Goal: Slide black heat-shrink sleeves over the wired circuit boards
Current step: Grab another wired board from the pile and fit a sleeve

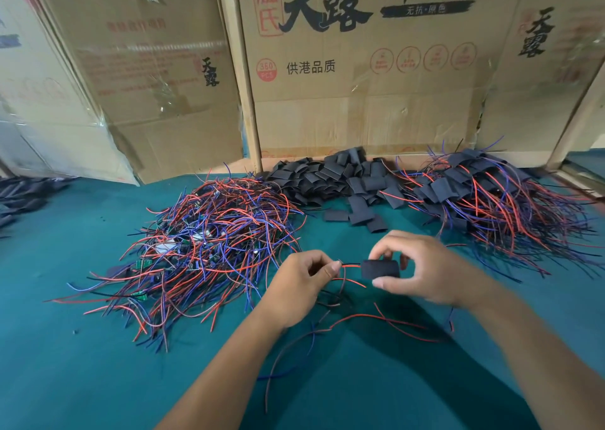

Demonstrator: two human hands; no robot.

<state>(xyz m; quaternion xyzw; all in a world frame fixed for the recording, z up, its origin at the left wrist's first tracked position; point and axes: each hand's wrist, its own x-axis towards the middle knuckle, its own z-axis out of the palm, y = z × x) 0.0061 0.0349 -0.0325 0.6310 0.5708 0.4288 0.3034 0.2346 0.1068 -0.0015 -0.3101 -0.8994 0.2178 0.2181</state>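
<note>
My right hand pinches a black heat-shrink sleeve between thumb and fingers, just above the table. Red and black wires come out of the sleeve's left end, and my left hand pinches them between thumb and forefinger. More of these wires trail down over the cloth toward me. The board itself is hidden inside the sleeve. A pile of bare wired circuit boards lies to the left. Loose black sleeves are heaped behind my hands. Sleeved boards are piled at the right.
The table is covered with teal cloth. Cardboard boxes stand like a wall along the back. A few more black sleeves lie at the far left edge.
</note>
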